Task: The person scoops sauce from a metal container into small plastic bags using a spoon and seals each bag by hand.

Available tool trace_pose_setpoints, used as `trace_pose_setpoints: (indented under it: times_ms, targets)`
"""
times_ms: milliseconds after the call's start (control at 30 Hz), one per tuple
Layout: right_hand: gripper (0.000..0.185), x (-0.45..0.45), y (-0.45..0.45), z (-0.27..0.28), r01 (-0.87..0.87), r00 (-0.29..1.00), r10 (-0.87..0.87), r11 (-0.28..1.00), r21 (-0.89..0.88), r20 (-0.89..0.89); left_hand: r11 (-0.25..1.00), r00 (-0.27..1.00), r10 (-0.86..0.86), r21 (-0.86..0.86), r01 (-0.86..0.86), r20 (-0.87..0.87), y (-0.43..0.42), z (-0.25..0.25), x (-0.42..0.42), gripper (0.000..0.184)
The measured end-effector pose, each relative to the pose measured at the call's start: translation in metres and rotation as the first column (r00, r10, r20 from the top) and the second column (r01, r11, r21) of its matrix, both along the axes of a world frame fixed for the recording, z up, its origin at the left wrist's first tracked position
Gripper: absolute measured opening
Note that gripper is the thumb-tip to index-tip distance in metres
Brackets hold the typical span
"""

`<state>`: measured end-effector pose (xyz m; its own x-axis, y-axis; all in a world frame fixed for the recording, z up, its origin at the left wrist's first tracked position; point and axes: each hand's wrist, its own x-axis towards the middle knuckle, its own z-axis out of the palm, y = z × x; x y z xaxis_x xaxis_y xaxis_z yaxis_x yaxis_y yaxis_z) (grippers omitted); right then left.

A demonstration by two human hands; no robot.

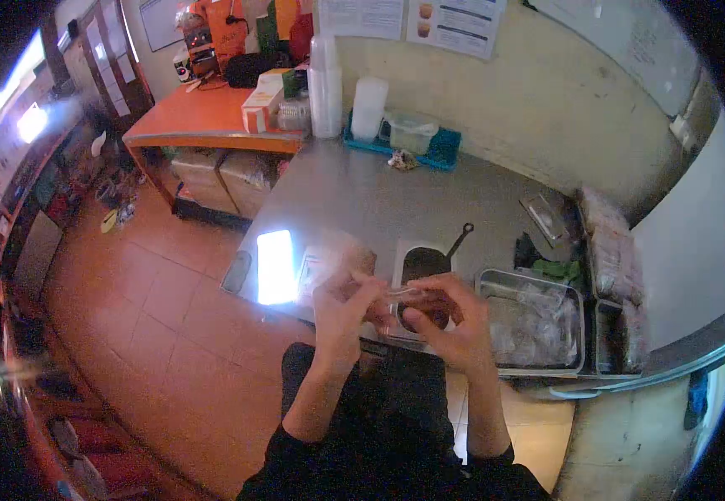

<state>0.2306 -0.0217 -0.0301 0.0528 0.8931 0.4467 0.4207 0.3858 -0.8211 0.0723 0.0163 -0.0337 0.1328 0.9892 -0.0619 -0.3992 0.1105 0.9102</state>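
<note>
Black shirt (pixel 367 442); hands (pixel 456 327) clamped on clear plastic (pixel 402 292) — blurred; long axis sideways.

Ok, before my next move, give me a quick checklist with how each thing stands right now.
1. Left hand and right hand both in view: ok.
2. Clear plastic at the fingertips: ok, between the hands.
3. Plastic open or sealed: cannot tell, too small and blurred.
4. Handle out of the way: ok, it points away from the hands, beyond the dark container.
5. Bags in the metal tray: ok, right of the hands.
6. Screen readable: not ok, washed out white.
</note>
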Motion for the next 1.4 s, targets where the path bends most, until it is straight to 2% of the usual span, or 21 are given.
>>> trace_pose_setpoints:
  times_ms: [33,67,167,233,267,333,367,433,467,533,567,633,667,733,767,867,933,1033,1267,1333,1400]
  targets:
    - [0.016,0.000,0.001,-0.001,0.036,0.984,-0.050,0.996,0.086,0.171,0.997,0.998,-0.053,-0.056,0.055,0.039,0.000,0.002,-0.002,0.010]
    - [0.016,0.001,0.000,-0.001,0.032,0.984,-0.046,0.996,0.087,0.171,0.997,0.998,-0.049,-0.055,0.051,0.039,0.000,0.001,-0.002,0.010]
    - [0.014,-0.002,-0.005,0.003,0.076,0.997,-0.075,0.997,-0.030,0.023,0.993,0.995,0.093,0.079,-0.089,-0.042,0.001,-0.010,0.008,0.013]
    - [0.010,-0.013,-0.010,0.015,0.080,0.939,-0.148,0.972,-0.222,-0.309,0.935,0.960,0.208,0.326,-0.139,-0.188,-0.005,-0.021,0.014,0.014]
    - [0.010,-0.015,-0.012,0.017,0.078,0.940,-0.146,0.972,-0.223,-0.307,0.902,0.939,0.257,0.405,-0.149,-0.228,-0.009,-0.024,0.014,0.014]
    - [0.012,-0.018,-0.012,0.020,0.076,0.938,-0.146,0.971,-0.226,-0.314,0.955,0.990,-0.140,0.260,0.143,-0.029,-0.018,-0.026,0.012,0.016]
    - [0.012,-0.018,-0.011,0.017,0.074,0.939,-0.144,0.971,-0.226,-0.312,0.955,0.990,-0.138,0.260,0.141,-0.027,-0.021,-0.028,0.011,0.016]
    - [0.011,-0.017,-0.009,0.010,0.167,0.970,-0.182,0.980,-0.103,-0.159,0.986,0.987,-0.155,0.070,0.151,0.048,-0.025,-0.032,0.008,0.015]
    - [0.011,-0.016,-0.009,0.012,0.166,0.971,-0.181,0.981,-0.103,-0.157,0.986,0.987,-0.154,0.070,0.150,0.049,-0.026,-0.034,0.007,0.015]
    - [0.012,-0.016,-0.010,0.023,0.103,0.991,-0.095,0.991,-0.085,0.097,0.959,0.981,-0.112,0.241,0.149,-0.160,-0.028,-0.037,0.007,0.013]
    - [0.012,-0.016,-0.009,0.020,0.101,0.991,-0.093,0.991,-0.086,0.098,0.960,0.981,-0.110,0.240,0.147,-0.159,-0.032,-0.037,0.008,0.013]
    - [0.012,-0.016,-0.006,0.010,0.041,0.999,-0.041,0.992,-0.122,0.001,0.941,0.923,-0.078,0.277,0.193,-0.377,-0.040,-0.034,0.009,0.013]
    - [0.012,-0.017,-0.006,0.008,0.038,0.999,-0.039,0.992,-0.121,0.001,0.941,0.923,-0.076,0.278,0.191,-0.377,-0.044,-0.036,0.011,0.013]
    - [0.013,-0.021,-0.006,0.005,0.065,0.961,-0.090,0.992,-0.105,-0.260,0.962,0.969,-0.064,0.242,0.124,-0.239,-0.049,-0.044,0.015,0.015]
    - [0.013,-0.022,-0.006,0.004,0.060,0.961,-0.086,0.993,-0.105,-0.261,0.963,0.969,-0.060,0.242,0.120,-0.240,-0.049,-0.047,0.013,0.015]
    - [0.012,-0.025,-0.009,0.003,0.115,0.964,-0.143,0.984,-0.134,-0.224,0.928,0.930,-0.028,0.337,0.160,-0.366,-0.049,-0.047,0.010,0.014]
    - [0.012,-0.025,-0.012,0.008,0.043,0.982,-0.064,0.992,-0.121,-0.178,0.950,0.973,0.031,0.308,0.042,-0.229,-0.048,-0.036,0.012,0.013]
    - [0.010,-0.025,-0.016,0.005,0.043,0.993,-0.053,0.994,-0.099,-0.104,0.922,0.958,0.199,0.372,-0.110,-0.208,-0.044,-0.023,0.008,0.012]
    - [0.009,-0.024,-0.029,0.017,0.077,0.997,-0.076,0.996,-0.038,0.030,0.951,0.977,0.178,0.277,-0.139,-0.122,-0.045,-0.017,0.004,0.013]
    - [0.008,-0.026,-0.031,0.018,0.133,0.984,-0.137,0.990,0.042,0.115,0.976,0.992,0.124,0.183,-0.118,-0.022,-0.049,-0.010,0.007,0.012]
    - [0.008,-0.027,-0.032,0.017,0.131,0.985,-0.138,0.989,0.067,0.106,0.960,0.985,0.160,0.242,-0.141,-0.063,-0.047,-0.017,0.009,0.012]
